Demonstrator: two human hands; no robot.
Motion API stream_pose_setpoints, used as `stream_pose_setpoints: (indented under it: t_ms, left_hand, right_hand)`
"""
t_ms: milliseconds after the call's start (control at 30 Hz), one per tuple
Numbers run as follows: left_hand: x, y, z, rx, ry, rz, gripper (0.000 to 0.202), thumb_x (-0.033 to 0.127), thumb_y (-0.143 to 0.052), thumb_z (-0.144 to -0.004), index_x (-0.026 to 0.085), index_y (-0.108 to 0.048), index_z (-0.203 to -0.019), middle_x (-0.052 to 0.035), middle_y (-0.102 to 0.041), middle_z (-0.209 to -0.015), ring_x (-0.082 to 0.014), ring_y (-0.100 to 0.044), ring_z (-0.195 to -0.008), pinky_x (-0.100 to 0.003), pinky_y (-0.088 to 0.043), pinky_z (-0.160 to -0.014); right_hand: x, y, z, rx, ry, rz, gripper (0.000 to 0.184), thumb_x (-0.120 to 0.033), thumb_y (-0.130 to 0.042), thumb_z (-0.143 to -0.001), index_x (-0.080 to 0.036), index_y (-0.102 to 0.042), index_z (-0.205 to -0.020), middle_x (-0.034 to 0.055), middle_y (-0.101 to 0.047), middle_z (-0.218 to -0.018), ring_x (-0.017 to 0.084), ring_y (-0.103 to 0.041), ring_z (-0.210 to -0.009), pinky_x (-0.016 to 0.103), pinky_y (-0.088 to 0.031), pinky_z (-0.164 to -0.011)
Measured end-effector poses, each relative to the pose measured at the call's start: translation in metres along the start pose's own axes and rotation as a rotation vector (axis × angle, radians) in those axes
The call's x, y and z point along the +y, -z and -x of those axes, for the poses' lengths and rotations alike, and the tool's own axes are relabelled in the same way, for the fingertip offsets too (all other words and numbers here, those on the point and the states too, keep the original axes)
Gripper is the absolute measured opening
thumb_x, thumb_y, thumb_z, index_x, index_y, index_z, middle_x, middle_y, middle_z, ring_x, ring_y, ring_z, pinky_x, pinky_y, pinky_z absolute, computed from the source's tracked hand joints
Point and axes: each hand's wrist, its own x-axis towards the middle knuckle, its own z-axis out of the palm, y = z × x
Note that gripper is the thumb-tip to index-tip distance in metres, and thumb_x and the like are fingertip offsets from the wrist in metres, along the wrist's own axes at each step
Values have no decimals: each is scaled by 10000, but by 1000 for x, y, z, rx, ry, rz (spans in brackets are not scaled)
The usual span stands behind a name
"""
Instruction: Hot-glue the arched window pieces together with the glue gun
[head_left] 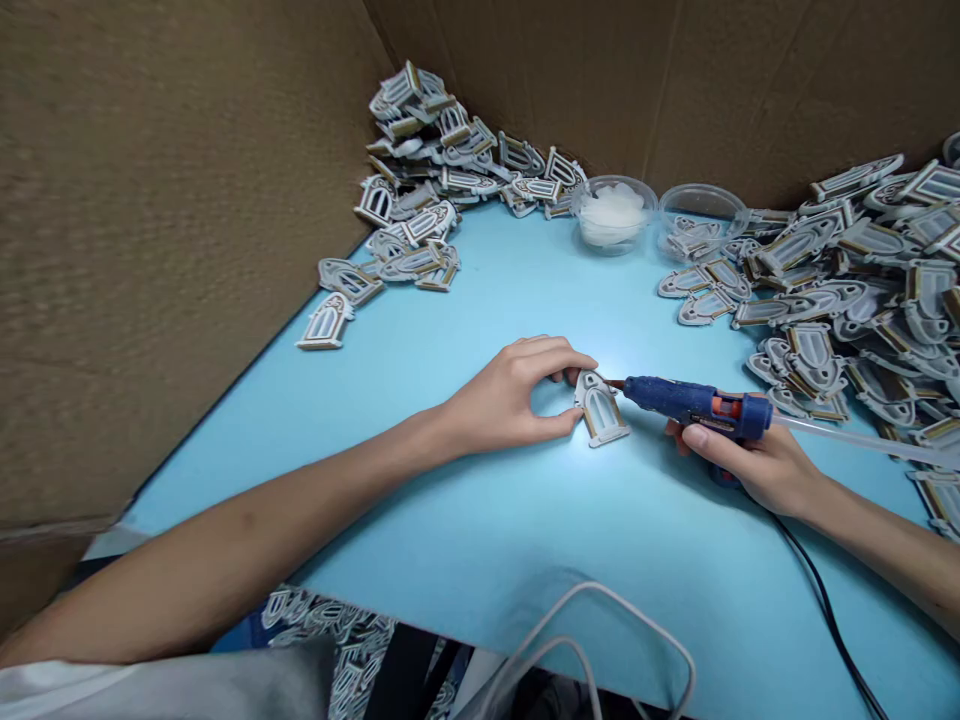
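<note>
- Head view, hands: the left hand (510, 395) sits curved on the table, thumb and fingers spread around and pinching an arched window-shaped piece (601, 408), which lies flat on the table (480, 560) between both hands.
- The right hand (750, 460) is closed around the grip of a blue hot glue gun (690, 400), its nozzle right beside the top of the piece; whether they touch I cannot tell.
- A translucent glue stick (855, 438) runs from the gun's rear, and a black cord (829, 610) trails down the table.
- Around: heaps of similar arched pieces lie at the far left (420, 170) and right (847, 290).
- Between them stand a clear tub of white material (611, 213) and a clear tub holding a few pieces (701, 225), against a cardboard wall (150, 250).
</note>
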Motion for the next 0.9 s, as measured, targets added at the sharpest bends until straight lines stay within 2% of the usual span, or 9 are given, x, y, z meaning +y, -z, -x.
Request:
stream_pose_setpoints:
  t_ms: [200, 400, 467, 567, 667, 733, 900]
  left_hand:
    - [0, 0, -1, 4, -8, 8, 320, 259, -678, -906, 139, -686, -1203, -64, -721, -992, -160, -653, -910, -283, -524, -845]
    - [0, -1, -1, 14, -18, 24, 302, 266, -718, -893, 124, -689, -1158, -52, -700, -963, -151, -637, -888, -274, -510, -832]
    - [-1, 0, -1, -3, -3, 33, 284, 325, -772, -881, 129, -692, -1070, -45, -692, -939, -151, -630, -874, -273, -498, -822]
    - [-2, 1, 0, -27, 14, 46, 383, 469, -842, -841, 142, -685, -966, -39, -691, -920, -156, -624, -867, -277, -484, -814]
    - [-4, 1, 1, -25, 5, 55, 478, 536, -852, -822, 143, -702, -1049, -48, -698, -956, -166, -634, -894, -287, -484, -833]
    - [-4, 1, 1, -31, -5, 55, 446, 512, -833, -852, 147, -718, -1081, -56, -703, -982, -170, -639, -916, -293, -483, -851]
    - [-4, 0, 1, -50, 5, 66, 320, 456, -808, -889, 165, -752, -1009, -50, -704, -975, -168, -640, -917, -298, -476, -858]
  right_hand:
    - [8, -3, 3, 48, -8, -28, 608, -785, -543, -919, -231, -649, -691, 67, -667, -755, 235, -590, -726, 347, -451, -593]
    - [0, 1, 1, 18, 75, -26, 483, -632, -610, -948, -232, -641, -679, 41, -587, -664, 198, -522, -632, 338, -412, -568]
    - [-2, 1, 0, 25, 97, -25, 462, -596, -617, -950, -230, -627, -668, 31, -549, -631, 188, -492, -611, 331, -388, -554]
    - [2, 0, 1, 42, 110, -37, 449, -578, -612, -959, -224, -643, -686, 28, -535, -621, 185, -484, -613, 329, -388, -554]
    - [8, -1, 2, 50, 115, -62, 464, -607, -606, -961, -216, -678, -722, 40, -577, -654, 195, -520, -644, 335, -429, -585]
    - [10, -1, 2, 49, 97, -64, 463, -621, -613, -956, -215, -695, -748, 49, -611, -701, 212, -565, -697, 339, -461, -623]
    - [6, 3, -1, 15, 122, -23, 441, -574, -607, -964, -212, -687, -725, 50, -624, -774, 219, -585, -748, 344, -457, -671]
